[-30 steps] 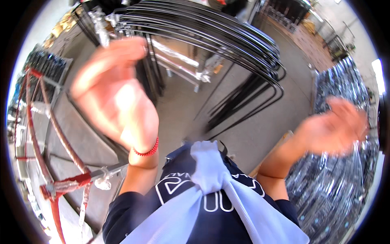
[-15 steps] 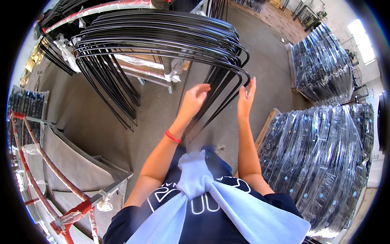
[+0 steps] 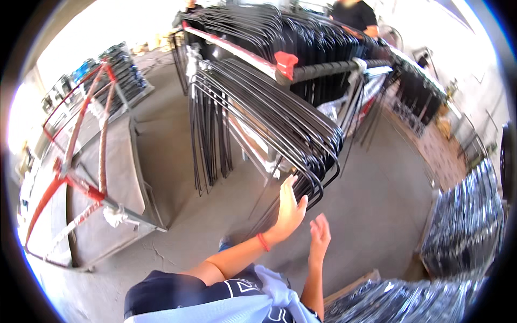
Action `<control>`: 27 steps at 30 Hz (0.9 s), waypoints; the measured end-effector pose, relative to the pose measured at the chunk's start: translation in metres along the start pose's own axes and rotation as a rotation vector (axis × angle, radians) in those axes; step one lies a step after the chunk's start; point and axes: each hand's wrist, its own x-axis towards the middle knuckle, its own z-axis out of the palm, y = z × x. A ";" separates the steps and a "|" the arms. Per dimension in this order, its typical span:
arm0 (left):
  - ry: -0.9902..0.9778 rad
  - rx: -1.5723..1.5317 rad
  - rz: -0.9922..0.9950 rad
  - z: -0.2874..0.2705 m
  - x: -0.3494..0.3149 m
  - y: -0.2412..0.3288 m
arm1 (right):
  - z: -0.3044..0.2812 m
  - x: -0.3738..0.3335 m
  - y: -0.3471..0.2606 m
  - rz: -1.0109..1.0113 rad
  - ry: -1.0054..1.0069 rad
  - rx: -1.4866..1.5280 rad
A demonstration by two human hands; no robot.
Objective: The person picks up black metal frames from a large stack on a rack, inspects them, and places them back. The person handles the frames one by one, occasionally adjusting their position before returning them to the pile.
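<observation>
Black bent metal tube frames [image 3: 258, 110] hang in a dense row, their rounded corners toward me and long legs reaching down to the floor. My left hand [image 3: 291, 210], with a red bracelet at the wrist, is at the nearest bent corners. Its fingers are stretched out and the thumb stands apart; whether it touches a tube I cannot tell. Lower and to the right, my right hand [image 3: 320, 230] is raised beside the row, fingers loosely bent, nothing seen in it. The nearest frames' lower legs are partly hidden behind my left hand and arm.
A rack rail with red and white wrapping [image 3: 231, 48] runs behind the row. People [image 3: 355, 15] stand beyond it. At left is a metal stand with red wrapping [image 3: 81, 185]. Plastic-wrapped stacks [image 3: 460, 226] stand at the right and lower right.
My view has swung round: the tube row now runs away to the upper left, and the wrapped stacks sit lower. My right hand has dropped below the bent corners, its fingers less straight.
</observation>
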 end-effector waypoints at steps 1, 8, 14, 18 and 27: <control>-0.003 0.059 0.029 0.005 -0.003 0.007 | -0.013 -0.005 0.004 0.034 -0.063 0.013; 0.026 0.470 0.205 0.058 0.000 0.026 | -0.085 -0.024 -0.023 0.118 -0.241 -0.090; 0.002 0.636 0.252 0.072 -0.002 0.006 | -0.128 -0.010 -0.034 0.147 -0.214 -0.068; 0.004 0.617 0.233 0.073 -0.001 0.004 | -0.140 0.018 -0.034 0.163 -0.273 -0.076; 0.404 0.345 0.121 0.076 -0.003 -0.008 | -0.115 0.124 -0.046 0.052 -0.715 -0.290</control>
